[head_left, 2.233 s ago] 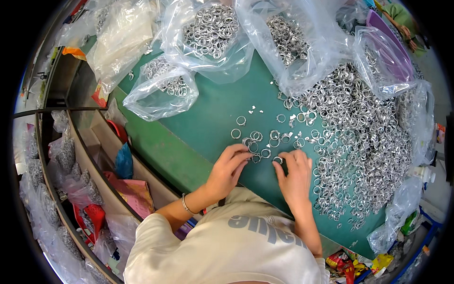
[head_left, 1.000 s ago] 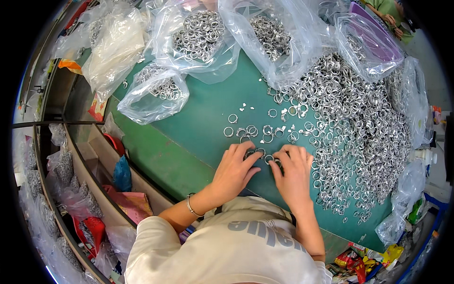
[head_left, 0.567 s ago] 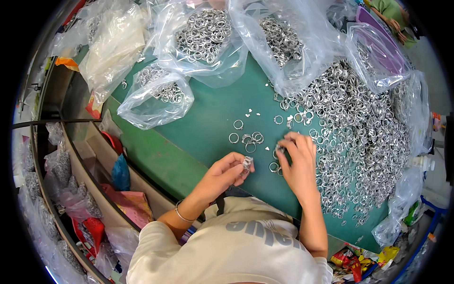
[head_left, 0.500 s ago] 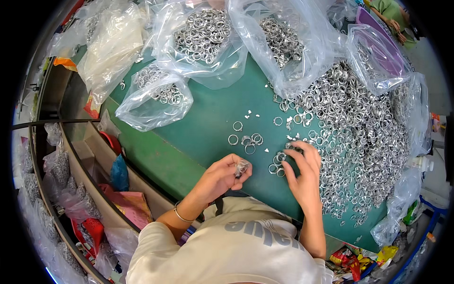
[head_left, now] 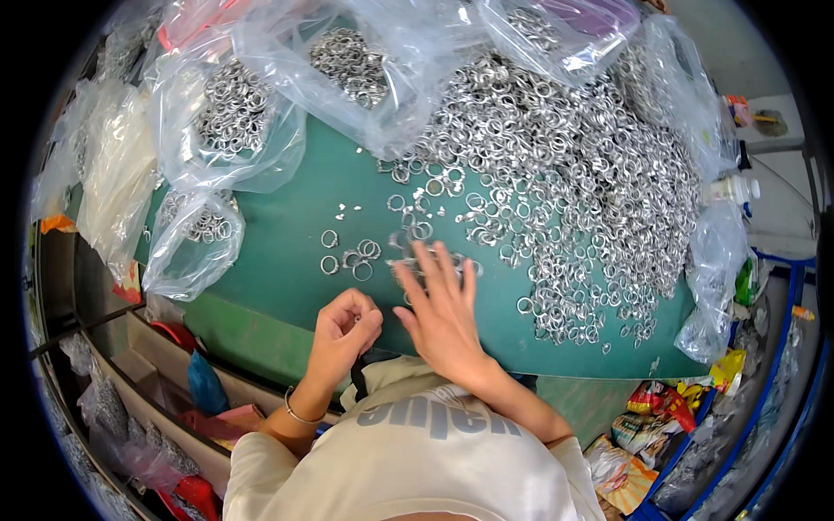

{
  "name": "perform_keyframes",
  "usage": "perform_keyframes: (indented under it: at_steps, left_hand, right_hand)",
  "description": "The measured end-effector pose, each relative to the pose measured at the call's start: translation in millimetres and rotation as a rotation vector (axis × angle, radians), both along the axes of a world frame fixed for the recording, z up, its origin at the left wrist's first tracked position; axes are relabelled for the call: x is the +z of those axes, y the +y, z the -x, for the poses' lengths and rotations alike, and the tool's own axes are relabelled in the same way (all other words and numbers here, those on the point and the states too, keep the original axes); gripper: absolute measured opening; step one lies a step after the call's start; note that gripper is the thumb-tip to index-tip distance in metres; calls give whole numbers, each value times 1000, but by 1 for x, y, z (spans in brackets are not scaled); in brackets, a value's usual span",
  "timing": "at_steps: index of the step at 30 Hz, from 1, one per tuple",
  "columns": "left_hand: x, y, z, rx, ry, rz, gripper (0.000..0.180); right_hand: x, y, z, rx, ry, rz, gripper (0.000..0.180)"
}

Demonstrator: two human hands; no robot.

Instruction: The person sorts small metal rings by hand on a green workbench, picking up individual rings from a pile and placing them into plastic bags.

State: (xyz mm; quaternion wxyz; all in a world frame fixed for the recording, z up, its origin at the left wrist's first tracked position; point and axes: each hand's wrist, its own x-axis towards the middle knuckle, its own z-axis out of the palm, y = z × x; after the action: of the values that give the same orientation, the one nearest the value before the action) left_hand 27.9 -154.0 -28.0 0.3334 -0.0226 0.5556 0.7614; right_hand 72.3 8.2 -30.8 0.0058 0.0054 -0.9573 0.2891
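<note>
My left hand [head_left: 346, 330] is closed near the table's front edge. Only a sliver of grey metal shows between its fingers; the half-second-old picture shows several silver rings in that grip. Over the green table [head_left: 278, 278], my right hand [head_left: 445, 321] lies with fingers spread, the fingertips a little blurred. Loose silver rings are under and around those fingertips, partly hidden by them. Just left of them sits a small group of rings [head_left: 362, 258]. To the right, a large heap of silver rings [head_left: 565, 165] covers much of the table.
Clear plastic bags of rings [head_left: 233, 108] line the far side, and a smaller bag [head_left: 195, 247] lies at the left. Small white scraps [head_left: 347, 208] dot the table. Drawers with bagged parts [head_left: 130, 356] flank me on the left; colourful packets [head_left: 660, 404] lie at the lower right.
My view has swung to the right. My right hand has flattened and spread its fingers over the loose rings, nearer my left hand. The left hand's fingers have closed further over the rings.
</note>
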Motion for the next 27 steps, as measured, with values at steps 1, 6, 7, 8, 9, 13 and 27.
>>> perform_keyframes:
  at_steps: [1, 6, 7, 8, 9, 13, 27]
  left_hand:
    - [0, 1, -1, 13, 35, 39, 15]
    - [-4, 14, -10, -146, 444, 263, 15]
    - [-6, 17, -11, -212, 588, 262, 19]
    - [-2, 20, -13, -245, 643, 312, 24]
    - [-2, 24, -14, -231, 737, 361, 25]
    - [0, 42, -17, -214, 1008, 551, 27]
    - [-1, 34, -1, -14, 1025, 589, 15]
  right_hand:
    - [1, 0, 2, 61, 33, 67, 55]
    - [9, 25, -17, 147, 208, 360, 28]
    - [8, 33, -27, 88, 230, 366, 27]
    - [5, 41, -36, 36, 252, 379, 26]
    - [4, 50, -42, -15, 274, 391, 25]
    - [13, 68, -38, -212, 261, 105, 32]
    - [10, 81, -42, -413, 145, -312, 47]
